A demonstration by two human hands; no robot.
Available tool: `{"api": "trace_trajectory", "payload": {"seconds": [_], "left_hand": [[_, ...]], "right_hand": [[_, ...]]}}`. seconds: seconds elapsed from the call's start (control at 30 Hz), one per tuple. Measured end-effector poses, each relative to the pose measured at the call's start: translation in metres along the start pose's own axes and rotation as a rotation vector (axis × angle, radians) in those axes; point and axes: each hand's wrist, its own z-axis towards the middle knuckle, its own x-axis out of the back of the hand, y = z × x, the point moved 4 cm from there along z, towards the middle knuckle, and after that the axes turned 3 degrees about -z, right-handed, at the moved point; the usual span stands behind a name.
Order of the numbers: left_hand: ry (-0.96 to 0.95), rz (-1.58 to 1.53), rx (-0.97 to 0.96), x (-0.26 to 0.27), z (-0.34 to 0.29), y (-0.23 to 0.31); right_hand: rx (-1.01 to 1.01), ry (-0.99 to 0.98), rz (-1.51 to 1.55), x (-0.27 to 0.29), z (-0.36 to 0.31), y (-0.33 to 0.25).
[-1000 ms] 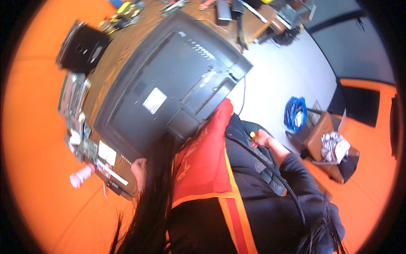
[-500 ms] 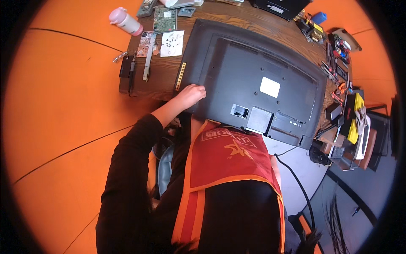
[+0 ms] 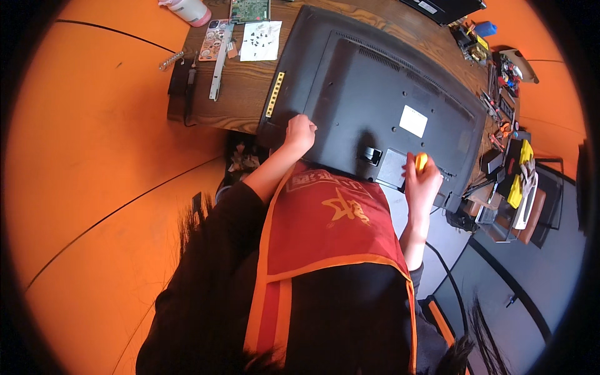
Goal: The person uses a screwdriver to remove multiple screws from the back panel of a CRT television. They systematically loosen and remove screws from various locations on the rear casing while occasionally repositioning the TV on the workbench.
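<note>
A large black flat-screen television (image 3: 350,81) lies with its back panel up on the wooden table. My left hand (image 3: 301,134) is closed at the panel's near left part, fingers curled; what they hold, if anything, is hidden. Over the near right part, my right hand (image 3: 422,181) grips a tool with a yellow handle (image 3: 421,162); its other end cannot be seen. Left of that hand are a recessed socket opening (image 3: 371,155) and a smooth rectangular cover (image 3: 392,167). A white label (image 3: 413,121) sits farther up the panel, and a yellow strip (image 3: 275,95) runs along its left edge.
At the far left lie a white sheet with small dark pieces (image 3: 260,41), a metal strip (image 3: 220,69), a patterned phone case (image 3: 212,40) and a green circuit board (image 3: 250,10), near a pink-and-white bottle (image 3: 190,10). Hand tools (image 3: 500,131) crowd the right edge.
My right hand has come into view over the television with the yellow-handled tool. My left hand has shifted slightly right, fingers more curled. The view has tilted, moving the tabletop up.
</note>
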Motion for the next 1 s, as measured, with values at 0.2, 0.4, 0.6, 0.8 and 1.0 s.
{"api": "trace_trajectory", "payload": {"seconds": [0.2,0.4,0.6,0.8,1.0], "left_hand": [[-0.060,-0.126,0.019,0.002,0.001,-0.007],[-0.066,-0.141,-0.216,0.010,-0.003,-0.003],[-0.152,0.333,-0.512,0.011,-0.006,0.017],[-0.311,0.291,-0.684,0.019,0.002,0.014],[-0.269,0.050,-0.641,0.023,0.003,-0.004]], "right_hand": [[-0.048,0.002,-0.024,-0.005,0.004,-0.027],[-0.071,-0.011,-0.037,-0.004,-0.009,-0.017],[-0.085,-0.029,-0.052,-0.011,-0.018,-0.007],[-0.069,-0.035,-0.150,-0.014,-0.019,-0.011],[-0.060,-0.037,-0.138,-0.013,-0.020,-0.017]]}}
